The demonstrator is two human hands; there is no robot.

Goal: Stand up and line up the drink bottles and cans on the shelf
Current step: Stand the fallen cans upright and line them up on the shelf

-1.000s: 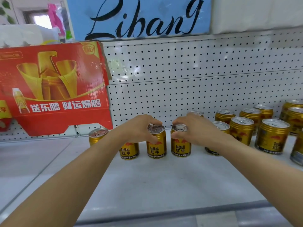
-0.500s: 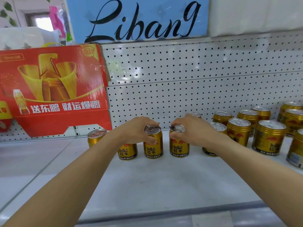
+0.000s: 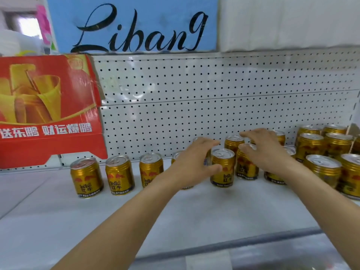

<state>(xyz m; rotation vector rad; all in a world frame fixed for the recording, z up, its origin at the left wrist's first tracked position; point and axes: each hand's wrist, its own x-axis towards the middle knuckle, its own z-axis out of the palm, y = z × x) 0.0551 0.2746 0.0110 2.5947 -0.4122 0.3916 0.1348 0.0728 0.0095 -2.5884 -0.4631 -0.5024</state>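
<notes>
Head camera is looking down at a white shelf (image 3: pixel 194 215) with many gold cans standing on it; three cans (image 3: pixel 118 175) are sitting in a neat row on the left, each a little apart from the next. The left hand (image 3: pixel 191 162) is reaching around one can (image 3: pixel 222 168) near the middle, its fingers spread wide and its thumb just touching the side — I cannot tell if it is holding tight yet. The right hand (image 3: pixel 266 151) is hovering open over another can (image 3: pixel 245 162) just beside it, fingers stretched out flat. More cans (image 3: pixel 323 170) are crowding close together on the right; this is where trouble could be waiting. If a hand is moving too fast or bumping sideways, one can could tip and knock its neighbours over — they are standing so near each other; a fallen can might roll off the front edge too.
</notes>
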